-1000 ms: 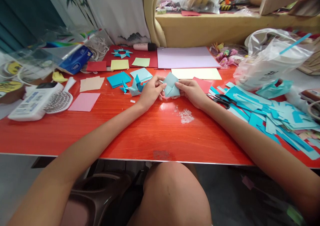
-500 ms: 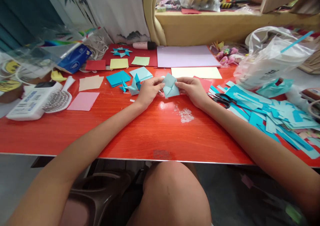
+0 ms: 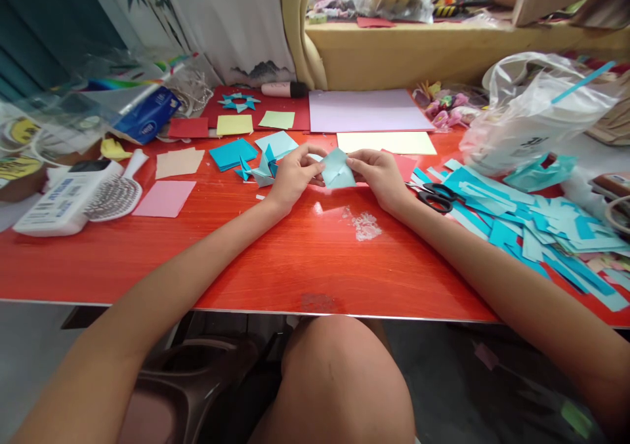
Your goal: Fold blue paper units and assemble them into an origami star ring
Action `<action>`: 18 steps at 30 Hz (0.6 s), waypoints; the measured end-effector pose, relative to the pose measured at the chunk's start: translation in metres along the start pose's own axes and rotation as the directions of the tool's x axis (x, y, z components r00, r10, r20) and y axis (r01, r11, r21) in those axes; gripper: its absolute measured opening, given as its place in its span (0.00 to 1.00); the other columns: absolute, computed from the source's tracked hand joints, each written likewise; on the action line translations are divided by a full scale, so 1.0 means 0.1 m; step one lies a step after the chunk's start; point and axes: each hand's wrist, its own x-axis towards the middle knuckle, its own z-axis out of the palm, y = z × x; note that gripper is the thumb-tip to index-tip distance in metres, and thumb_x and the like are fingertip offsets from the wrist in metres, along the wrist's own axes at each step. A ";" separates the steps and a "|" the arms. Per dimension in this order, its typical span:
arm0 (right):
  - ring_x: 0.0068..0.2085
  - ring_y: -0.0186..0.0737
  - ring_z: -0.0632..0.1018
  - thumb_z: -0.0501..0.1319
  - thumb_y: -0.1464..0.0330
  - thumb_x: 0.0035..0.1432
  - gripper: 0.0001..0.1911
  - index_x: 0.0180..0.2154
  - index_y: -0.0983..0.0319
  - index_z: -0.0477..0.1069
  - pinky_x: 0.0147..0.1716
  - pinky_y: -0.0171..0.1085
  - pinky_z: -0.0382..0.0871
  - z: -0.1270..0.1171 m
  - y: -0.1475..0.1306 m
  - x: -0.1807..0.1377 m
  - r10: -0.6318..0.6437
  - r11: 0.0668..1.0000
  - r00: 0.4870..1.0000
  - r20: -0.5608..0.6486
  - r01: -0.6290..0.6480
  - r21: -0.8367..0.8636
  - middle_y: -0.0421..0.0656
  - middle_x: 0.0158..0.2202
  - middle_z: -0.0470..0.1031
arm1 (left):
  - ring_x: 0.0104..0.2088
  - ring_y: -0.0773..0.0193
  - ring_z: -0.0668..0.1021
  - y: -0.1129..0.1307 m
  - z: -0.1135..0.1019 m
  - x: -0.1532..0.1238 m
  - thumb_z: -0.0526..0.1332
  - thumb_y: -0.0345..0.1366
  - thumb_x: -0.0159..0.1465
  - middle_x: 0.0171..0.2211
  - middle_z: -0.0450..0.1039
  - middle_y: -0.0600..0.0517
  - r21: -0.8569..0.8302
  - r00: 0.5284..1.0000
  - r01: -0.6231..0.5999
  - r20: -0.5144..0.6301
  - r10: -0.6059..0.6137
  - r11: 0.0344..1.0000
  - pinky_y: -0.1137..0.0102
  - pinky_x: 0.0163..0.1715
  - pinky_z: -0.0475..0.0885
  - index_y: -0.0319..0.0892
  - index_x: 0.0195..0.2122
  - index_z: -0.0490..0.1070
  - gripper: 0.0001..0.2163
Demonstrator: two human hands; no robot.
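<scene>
A light blue folded paper point(image 3: 338, 170) is held up between my two hands, just above the red table. My left hand point(image 3: 298, 174) pinches its left side, and my right hand point(image 3: 377, 172) pinches its right side. Creases and a turned flap show on its face. Just left of my left hand lie folded blue origami pieces point(image 3: 264, 168), a stack of blue paper squares point(image 3: 232, 154) and a lighter blue stack point(image 3: 276, 143). Black-handled scissors point(image 3: 437, 197) lie to the right of my right hand, partly over blue paper strips point(image 3: 531, 214).
On the red table point(image 3: 275, 267) at left are a pink square point(image 3: 165, 199), a hairbrush point(image 3: 115, 195) and a white box point(image 3: 62, 201). A finished blue origami ring point(image 3: 239, 102) lies at the back. A plastic bag with a cup point(image 3: 531, 122) stands back right.
The folded paper has turned and tilted slightly in my fingers, so its flap looks different. Both hands stay nearly in place, still gripping it.
</scene>
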 end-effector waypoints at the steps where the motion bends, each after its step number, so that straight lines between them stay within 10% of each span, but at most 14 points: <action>1: 0.28 0.32 0.73 0.61 0.68 0.51 0.05 0.30 0.63 0.71 0.33 0.36 0.71 0.01 -0.01 -0.01 -0.005 1.000 1.000 0.000 0.005 -0.002 0.41 0.27 0.72 | 0.23 0.72 0.74 0.00 0.00 0.00 0.58 0.25 0.56 0.22 0.67 0.57 -0.017 1.000 0.001 0.001 -0.001 1.000 0.75 0.25 0.74 0.40 0.35 0.68 0.06; 18: 0.29 0.31 0.74 0.59 0.71 0.53 0.07 0.34 0.62 0.75 0.33 0.35 0.71 0.00 0.05 0.00 -0.125 0.991 0.992 0.029 0.124 0.053 0.40 0.29 0.74 | 0.28 0.71 0.72 0.07 0.00 -0.02 0.57 0.33 0.58 0.28 0.68 0.53 -0.055 0.998 0.052 0.032 -0.050 0.997 0.77 0.25 0.73 0.38 0.32 0.70 0.04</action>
